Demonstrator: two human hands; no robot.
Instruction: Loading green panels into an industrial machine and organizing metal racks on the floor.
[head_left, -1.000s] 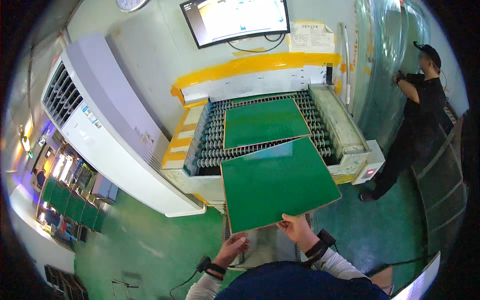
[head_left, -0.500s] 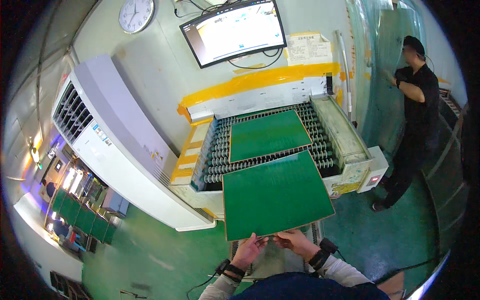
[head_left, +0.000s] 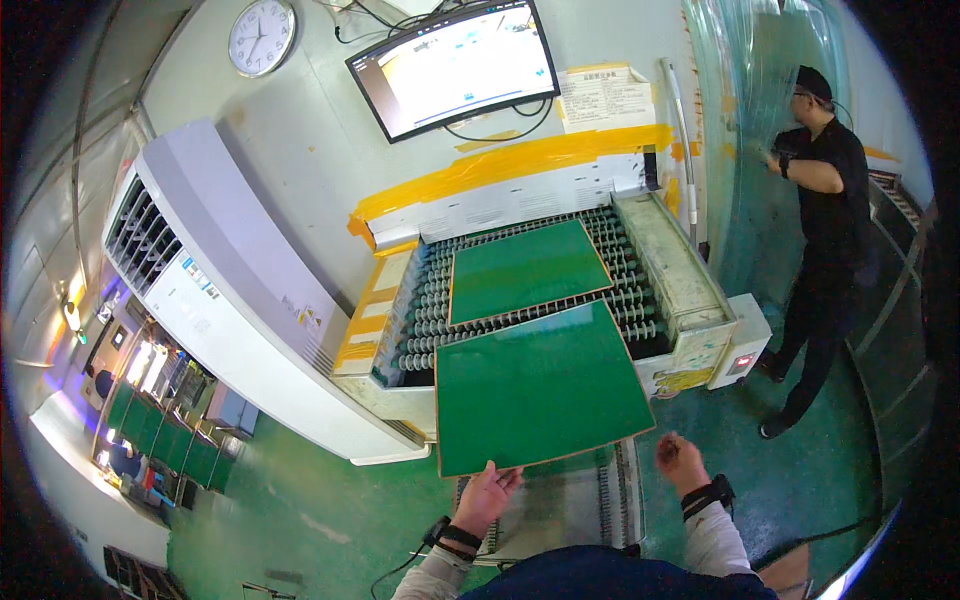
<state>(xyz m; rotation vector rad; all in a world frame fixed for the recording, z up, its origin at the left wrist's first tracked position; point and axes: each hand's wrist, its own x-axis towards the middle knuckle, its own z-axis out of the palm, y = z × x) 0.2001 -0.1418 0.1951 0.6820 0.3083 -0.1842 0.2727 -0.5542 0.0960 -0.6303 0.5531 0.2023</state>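
Observation:
A large green board (head_left: pixel 540 390) with thin brown edges slopes toward me. Its far part rests over the rollers of a conveyor (head_left: pixel 425 325), and its near part overhangs the machine's front. My left hand (head_left: pixel 485 497) grips the board's near edge left of its middle, thumb on top and fingers beneath. Off the board, just beyond its near right corner, is my right hand (head_left: pixel 681 462). Its fingers are curled in, and I see nothing in them. A second green board (head_left: pixel 530 270) lies flat on the rollers farther back.
A metal frame (head_left: pixel 560 510) stands below the near board. To the left is a tall white air conditioner (head_left: pixel 250 310). A control box (head_left: pixel 740 345) sits at the conveyor's right corner. Beyond it a person in black (head_left: pixel 830 215) stands by plastic curtains (head_left: pixel 735 130). A screen (head_left: pixel 455 65) hangs above.
My right hand has let go of the board's near edge and moved right and slightly up. My left hand keeps its grip. The view has shifted slightly.

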